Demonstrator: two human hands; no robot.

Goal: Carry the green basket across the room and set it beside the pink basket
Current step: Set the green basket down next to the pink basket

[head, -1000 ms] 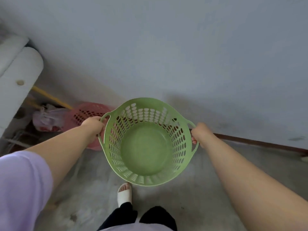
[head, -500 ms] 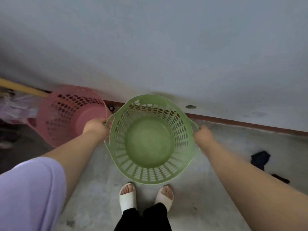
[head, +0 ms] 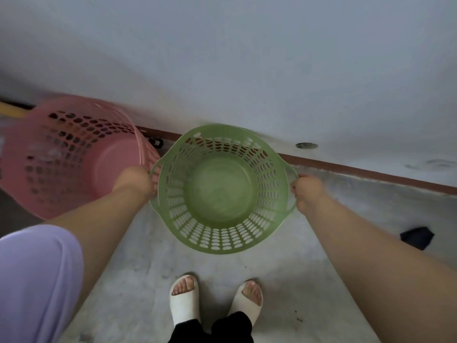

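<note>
Gripping the green basket by its two side handles, the person is holding it out in front of the body, open mouth facing up toward the camera. The left hand is wrapping its fingers around the left handle, and the right hand is closing on the right handle in the same way, so each grip is clamped on the basket's rim loops. Nothing is lying inside the basket; its perforated wall and plain round bottom are showing.

Whether the basket is already resting on the floor or hanging just above it cannot be told from this angle. It is sitting close to the base of the pale wall, with the dark red skirting running behind it.

The pink basket is standing just to the left, looking tilted toward the camera, its rim near the left hand and the green basket's left handle; whether the two baskets are touching cannot be made out, since the hand is covering that spot. A yellow stick is poking out behind the pink basket at the far left.

Below, two feet in white slides are standing on the grey concrete, with black trouser legs at the bottom edge. A lilac sleeve is covering the upper left arm. A small dark scrap is lying on the floor to the right
</note>
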